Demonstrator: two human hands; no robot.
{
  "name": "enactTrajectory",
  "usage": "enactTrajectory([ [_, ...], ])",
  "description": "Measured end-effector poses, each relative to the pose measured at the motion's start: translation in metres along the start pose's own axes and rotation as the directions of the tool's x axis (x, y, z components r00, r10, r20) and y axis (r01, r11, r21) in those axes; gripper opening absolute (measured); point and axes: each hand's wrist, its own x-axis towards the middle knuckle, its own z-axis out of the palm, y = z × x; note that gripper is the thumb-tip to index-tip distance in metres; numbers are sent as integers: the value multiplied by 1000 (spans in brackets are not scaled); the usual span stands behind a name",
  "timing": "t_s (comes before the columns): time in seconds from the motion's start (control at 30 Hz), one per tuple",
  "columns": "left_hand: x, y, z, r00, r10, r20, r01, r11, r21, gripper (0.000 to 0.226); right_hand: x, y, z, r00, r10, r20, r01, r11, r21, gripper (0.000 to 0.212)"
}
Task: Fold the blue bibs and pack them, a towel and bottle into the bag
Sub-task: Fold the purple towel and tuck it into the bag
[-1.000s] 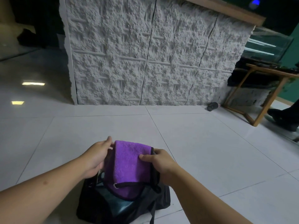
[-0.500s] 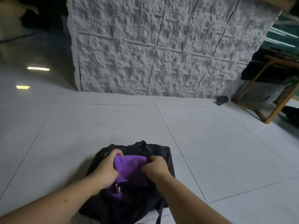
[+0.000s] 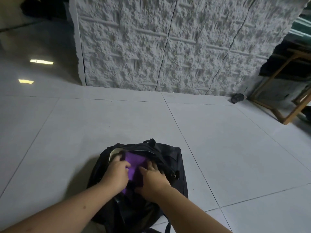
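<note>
While the purple towel (image 3: 134, 163) sits half down in the black bag (image 3: 170, 158) on the floor, left hand (image 3: 116, 174) & right hand (image 3: 152, 178) press it w/ fingers spread. Packing step; next: withdraw, fetch the bottle.

Two bare forearms and hands seen from a head-worn camera.

The left hand (image 3: 116, 174) and right hand (image 3: 153, 179) carry no gloves, rings, watches or bracelets. Both forearms are uncovered from the wrists to the bottom edge of the view, with no sleeve showing. A small dark spot marks the left forearm (image 3: 67, 211), and the fingernails look short and unpainted.
</note>
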Motion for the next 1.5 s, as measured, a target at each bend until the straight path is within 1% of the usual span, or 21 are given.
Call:
enactTrajectory([
  [0.03,-2,2,3,997,48,58,-57,985,161,30,3,0,3,1000,1,21,0,1000,-29,89],
  [0.07,-4,5,5,985,124,124,-159,929,335,43,6,0,7,999,7,37,-5,999,-46,91],
  [0.1,-5,8,7,958,214,190,-279,847,453,58,9,1,10,999,14,52,-11,998,-58,93],
  [0.13,-5,10,9,924,275,266,-377,775,508,72,11,2,13,997,24,70,-19,998,-67,94],
  [0.17,-4,10,10,901,272,338,-419,745,519,81,12,4,15,996,34,88,-28,997,-71,95],
  [0.23,-2,6,16,887,172,428,-393,767,507,81,13,11,16,991,58,123,-48,995,-83,98],
  [0.27,-1,3,18,887,139,441,-374,777,506,78,13,14,15,988,68,135,-56,995,-88,99],
  [0.33,2,-3,25,893,117,435,-353,781,516,77,16,19,15,987,80,142,-69,994,-81,96],
  [0.4,6,-8,29,894,97,438,-342,780,524,75,20,21,14,984,81,157,-74,996,-50,88],
  [0.5,13,-12,35,882,47,468,-317,796,516,73,27,27,16,979,61,194,-57,998,-24,80],
  [0.6,18,-17,37,874,20,485,-304,802,515,74,32,26,14,972,52,229,-48,999,-23,82],
  [0.73,17,-15,36,881,11,472,-283,814,508,74,31,26,5,972,49,231,-37,998,-58,85],
  [0.83,11,-11,32,897,21,442,-263,829,494,70,22,30,2,980,47,194,-35,997,-64,92],
  [0.93,5,-2,26,902,-29,431,-207,846,491,71,7,38,-2,989,53,139,-49,998,-38,92],
  [1.0,1,1,22,910,-59,410,-163,860,485,71,-4,41,-4,995,74,72,-77,997,26,79],
  [1.1,-4,-6,14,914,-76,398,-103,906,410,80,-15,47,-12,986,164,-12,-159,971,177,48],
  [1.13,-5,-9,10,912,-75,403,-95,918,385,86,-16,49,-16,982,189,-25,-180,961,209,42],
  [1.2,-9,-14,-1,915,-53,400,-105,926,363,96,-19,53,-23,977,207,-50,-190,954,233,35],
  [1.33,-12,-7,-17,912,-14,409,-140,929,343,103,-25,60,-38,976,206,-71,-185,955,233,36],
  [1.43,-11,7,-22,927,35,373,-165,932,323,110,-29,64,-47,969,241,-63,-217,942,257,44],
  [1.5,-7,16,-22,928,47,370,-175,931,320,118,-30,70,-50,963,258,-82,-227,934,276,49],
])
